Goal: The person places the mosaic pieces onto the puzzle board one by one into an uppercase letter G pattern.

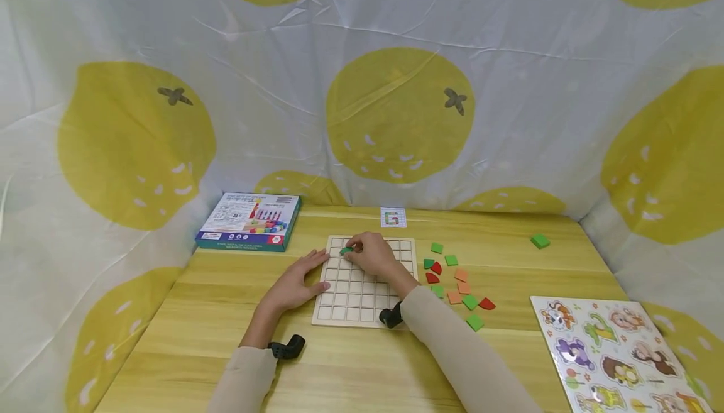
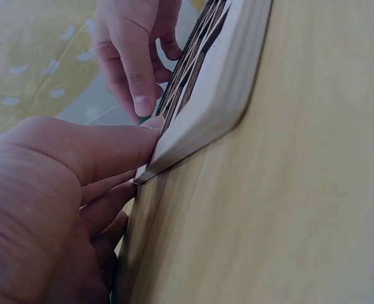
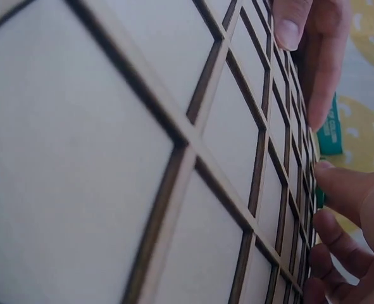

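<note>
A wooden grid board (image 1: 346,313) lies on the table in front of me. My right hand (image 1: 374,256) is over its upper left part and pinches a small dark green piece (image 1: 344,251) between thumb and fingertips, close over the cells. Most of that piece is hidden by the fingers. At the board's left edge, my left hand (image 1: 293,285) rests with its fingers spread and fairly straight. The left wrist view shows the left thumb (image 2: 120,147) on the board's rim (image 2: 221,101), its other fingers beside the edge. Bare cells fill the right wrist view.
Right of the board lie several loose pieces: green squares (image 1: 450,260), orange squares (image 1: 461,275), red quarter-rounds (image 1: 487,303). A pattern card (image 1: 393,217) lies behind the board, a box (image 1: 249,221) at back left. An animal picture board (image 1: 616,350) lies front right; a green block (image 1: 540,241) sits beyond it.
</note>
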A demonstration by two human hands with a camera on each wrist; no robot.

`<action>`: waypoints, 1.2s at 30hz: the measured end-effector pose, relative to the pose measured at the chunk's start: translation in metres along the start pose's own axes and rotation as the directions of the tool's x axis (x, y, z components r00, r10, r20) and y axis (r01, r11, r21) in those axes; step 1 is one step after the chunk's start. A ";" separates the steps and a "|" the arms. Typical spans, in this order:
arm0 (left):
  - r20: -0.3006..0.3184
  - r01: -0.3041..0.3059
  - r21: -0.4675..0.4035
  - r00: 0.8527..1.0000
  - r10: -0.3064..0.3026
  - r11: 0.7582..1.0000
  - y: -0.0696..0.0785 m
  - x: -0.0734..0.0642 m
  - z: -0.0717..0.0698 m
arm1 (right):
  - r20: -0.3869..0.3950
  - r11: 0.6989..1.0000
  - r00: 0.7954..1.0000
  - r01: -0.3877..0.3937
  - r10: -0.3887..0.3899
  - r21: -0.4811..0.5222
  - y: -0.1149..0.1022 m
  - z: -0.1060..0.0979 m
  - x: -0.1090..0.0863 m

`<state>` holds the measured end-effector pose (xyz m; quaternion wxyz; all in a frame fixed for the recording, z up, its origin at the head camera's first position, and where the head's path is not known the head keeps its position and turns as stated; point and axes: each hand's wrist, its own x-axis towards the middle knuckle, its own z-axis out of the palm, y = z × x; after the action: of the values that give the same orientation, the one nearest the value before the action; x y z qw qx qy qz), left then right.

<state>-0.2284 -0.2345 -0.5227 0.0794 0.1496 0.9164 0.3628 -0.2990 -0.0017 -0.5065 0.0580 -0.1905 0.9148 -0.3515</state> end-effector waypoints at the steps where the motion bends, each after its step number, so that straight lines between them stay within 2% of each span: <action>1: 0.001 0.002 -0.003 1.000 -0.002 1.000 0.000 0.000 0.000 | 0.003 1.000 1.000 -0.004 0.004 -0.007 0.000 0.001 0.000; 10: -0.006 -0.010 -0.006 1.000 0.010 1.000 -0.001 0.001 0.002 | 0.010 1.000 1.000 0.004 -0.004 -0.021 0.004 0.001 0.000; 23: -0.002 -0.012 -0.003 1.000 0.012 1.000 -0.001 0.003 0.001 | 0.003 0.997 1.000 0.025 -0.026 0.078 0.011 -0.003 -0.001; 29: 0.003 0.006 0.000 1.000 -0.006 1.000 -0.001 0.004 0.002 | -0.002 0.992 1.000 0.023 -0.022 0.124 0.012 -0.011 -0.006; 36: 0.016 0.009 0.023 1.000 -0.009 1.000 0.000 0.002 0.000 | -0.017 0.996 1.000 0.027 -0.026 0.089 0.015 -0.033 -0.015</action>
<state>-0.2304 -0.2341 -0.5227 0.0864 0.1494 0.9205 0.3506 -0.2979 0.0352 -0.4925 0.0544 -0.1970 0.8959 -0.3945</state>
